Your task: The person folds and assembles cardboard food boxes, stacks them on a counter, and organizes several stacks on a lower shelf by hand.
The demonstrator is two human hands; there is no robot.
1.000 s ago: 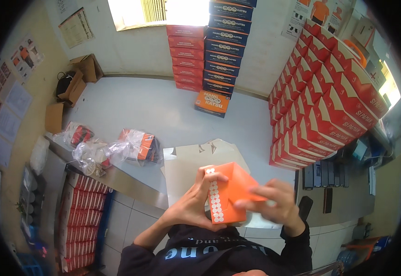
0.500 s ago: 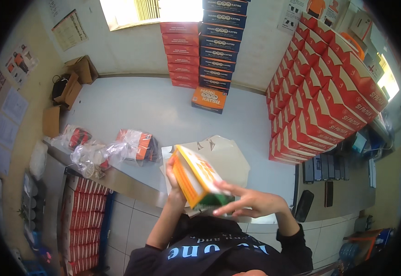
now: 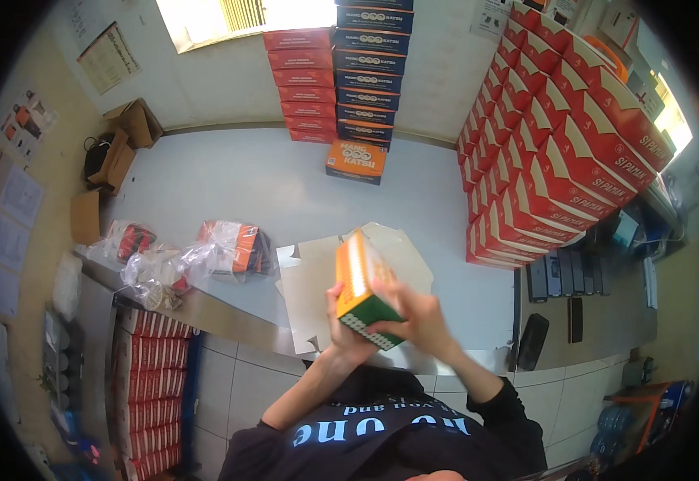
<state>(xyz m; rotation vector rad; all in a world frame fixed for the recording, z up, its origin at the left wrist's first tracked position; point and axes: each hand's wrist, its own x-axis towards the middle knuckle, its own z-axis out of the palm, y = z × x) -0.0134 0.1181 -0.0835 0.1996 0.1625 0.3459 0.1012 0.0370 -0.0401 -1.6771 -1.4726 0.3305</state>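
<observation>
A yellow, orange and green cardboard box is held tilted above the near side of the table. My left hand grips its left side and lower corner, thumb up along the edge. Across the right side of the box lies my right hand, its fingers bent around that side; motion blurs it slightly. Beneath the box, flat pale cardboard sheets lie on the table, partly hidden by the box and my hands.
An orange and navy box sits before stacks of red boxes and navy boxes. Red and white cartons tower at the right. Plastic-wrapped packs lie left on the table. A black phone-like object lies near right.
The box has turned more upright and shifted slightly right, its green end now facing me. My left hand has moved right with it, and my right hand has closed onto its right side.
</observation>
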